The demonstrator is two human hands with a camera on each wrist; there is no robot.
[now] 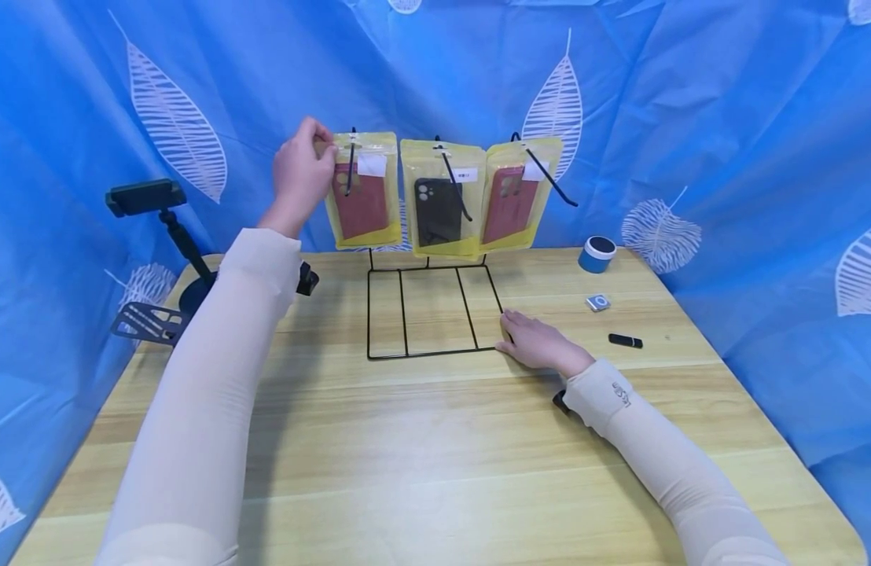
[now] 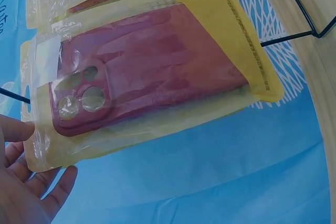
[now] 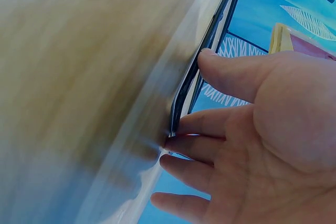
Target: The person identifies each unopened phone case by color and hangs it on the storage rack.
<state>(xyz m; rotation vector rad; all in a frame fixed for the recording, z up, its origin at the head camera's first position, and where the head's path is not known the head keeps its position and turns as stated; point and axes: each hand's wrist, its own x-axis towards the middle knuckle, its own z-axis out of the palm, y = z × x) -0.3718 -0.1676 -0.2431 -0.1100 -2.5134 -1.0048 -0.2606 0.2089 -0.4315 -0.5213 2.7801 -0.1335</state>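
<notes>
In the head view, three yellow clear-front bags with phone cases hang from the hooks of a black wire display rack (image 1: pixel 441 352). My left hand (image 1: pixel 301 169) pinches the upper left corner of the left bag, thumb in front and fingers behind. That bag holds a dark red phone case (image 2: pixel 152 66) with round camera holes. Beside it hang the middle bag with a black phone case (image 1: pixel 438 212) and the right bag with a red phone case (image 1: pixel 508 204). My right hand (image 1: pixel 538 342) holds the rack's front right base corner, thumb and fingertips against the wire.
A black phone stand (image 1: pixel 188 244) is at the table's left edge. On the right lie a blue round container (image 1: pixel 597 255), a small silver player (image 1: pixel 598 303) and a black USB stick (image 1: pixel 625 340). Blue leaf-patterned cloth (image 1: pixel 435 63) hangs behind the wooden table (image 1: pixel 435 456).
</notes>
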